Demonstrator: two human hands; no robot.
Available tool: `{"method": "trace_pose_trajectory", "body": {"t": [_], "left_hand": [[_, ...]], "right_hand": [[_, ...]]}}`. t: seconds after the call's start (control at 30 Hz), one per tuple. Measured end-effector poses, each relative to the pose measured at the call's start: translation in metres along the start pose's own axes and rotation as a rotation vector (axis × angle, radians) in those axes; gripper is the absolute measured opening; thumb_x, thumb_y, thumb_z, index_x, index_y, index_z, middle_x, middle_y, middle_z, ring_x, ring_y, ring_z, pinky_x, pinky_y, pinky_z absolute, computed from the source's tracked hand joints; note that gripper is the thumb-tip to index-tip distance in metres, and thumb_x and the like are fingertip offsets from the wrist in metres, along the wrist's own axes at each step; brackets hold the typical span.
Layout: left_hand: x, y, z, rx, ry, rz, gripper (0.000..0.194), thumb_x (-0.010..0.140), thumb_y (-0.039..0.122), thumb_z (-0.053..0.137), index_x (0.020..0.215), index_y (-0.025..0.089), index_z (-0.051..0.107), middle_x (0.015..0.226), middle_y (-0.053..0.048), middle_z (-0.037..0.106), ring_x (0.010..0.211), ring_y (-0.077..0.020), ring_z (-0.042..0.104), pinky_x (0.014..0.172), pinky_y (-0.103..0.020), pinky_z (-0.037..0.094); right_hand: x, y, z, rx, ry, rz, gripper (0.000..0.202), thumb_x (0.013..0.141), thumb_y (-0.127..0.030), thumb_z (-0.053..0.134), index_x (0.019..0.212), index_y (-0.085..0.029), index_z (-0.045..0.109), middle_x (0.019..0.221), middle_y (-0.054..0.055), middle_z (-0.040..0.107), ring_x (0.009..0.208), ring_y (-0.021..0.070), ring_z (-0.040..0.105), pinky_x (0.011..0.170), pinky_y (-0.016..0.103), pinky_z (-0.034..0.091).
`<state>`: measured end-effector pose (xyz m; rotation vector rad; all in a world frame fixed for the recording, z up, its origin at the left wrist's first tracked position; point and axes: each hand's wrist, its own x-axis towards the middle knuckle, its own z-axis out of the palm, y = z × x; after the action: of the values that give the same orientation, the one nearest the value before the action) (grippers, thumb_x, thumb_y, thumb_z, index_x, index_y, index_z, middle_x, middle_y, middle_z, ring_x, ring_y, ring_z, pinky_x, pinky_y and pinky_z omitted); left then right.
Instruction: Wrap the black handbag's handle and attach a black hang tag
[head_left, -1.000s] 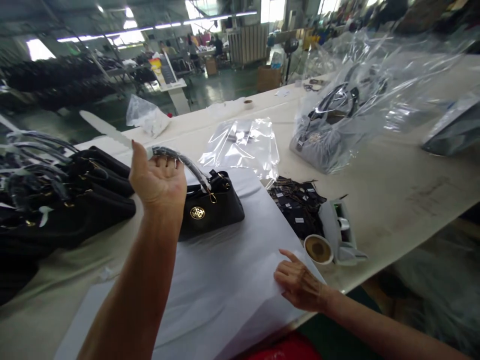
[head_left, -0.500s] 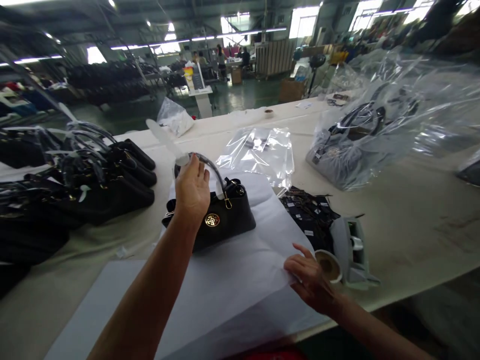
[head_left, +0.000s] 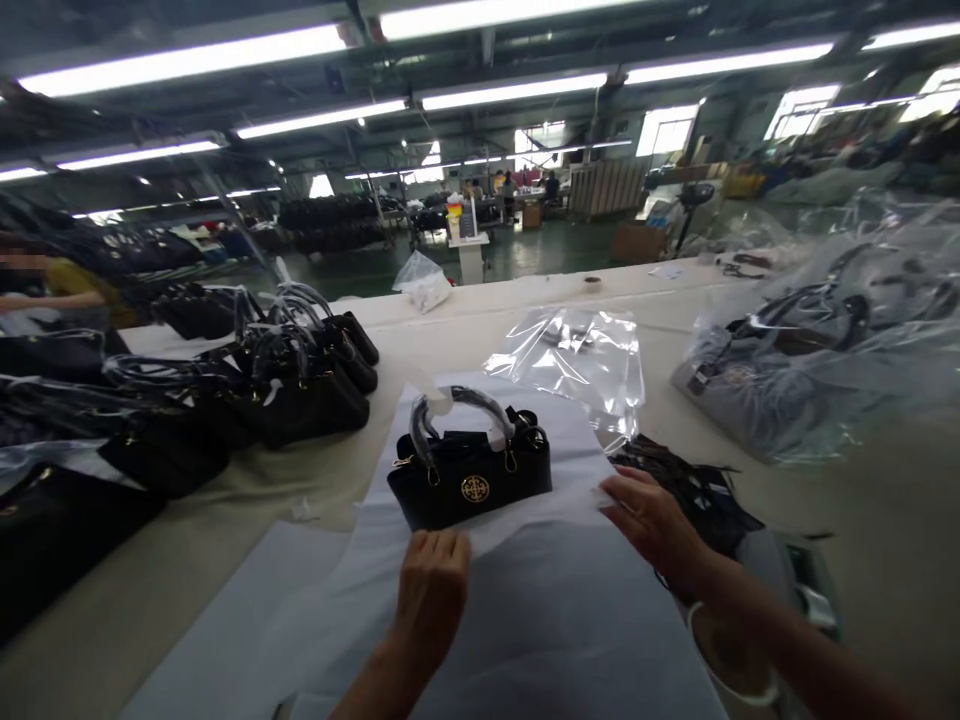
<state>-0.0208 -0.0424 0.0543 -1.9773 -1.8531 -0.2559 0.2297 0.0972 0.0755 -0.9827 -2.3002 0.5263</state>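
the handbag (head_left: 474,488) sits on paper (head_left: 555,610) on the table (head_left: 409,340). other bags (head_left: 304,405) stand left; plastic sleeves (head_left: 574,360) lie behind, to the right. farther right is a bag in plastic (head_left: 750,390), with a pile of straps (head_left: 701,495) nearer.
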Motion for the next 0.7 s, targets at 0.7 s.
{"method": "trace_pose_trajectory", "body": {"t": [0.7], "left_hand": [[0.086, -0.078, 0.029, -0.054, 0.05, 0.143, 0.027, 0.083, 0.0, 0.034, 0.09, 0.015, 0.056, 0.068, -0.002, 0.056, 0.061, -0.0173, 0.055, 0.055, -0.027, 0.04]], "right_hand": [[0.158, -0.076, 0.05, 0.336, -0.08, -0.138, 0.026, 0.081, -0.038, 0.048, 0.067, -0.017, 0.044, 0.059, -0.005, 0.04, 0.055, 0.0083, 0.035, 0.054, 0.022, 0.031]]}}
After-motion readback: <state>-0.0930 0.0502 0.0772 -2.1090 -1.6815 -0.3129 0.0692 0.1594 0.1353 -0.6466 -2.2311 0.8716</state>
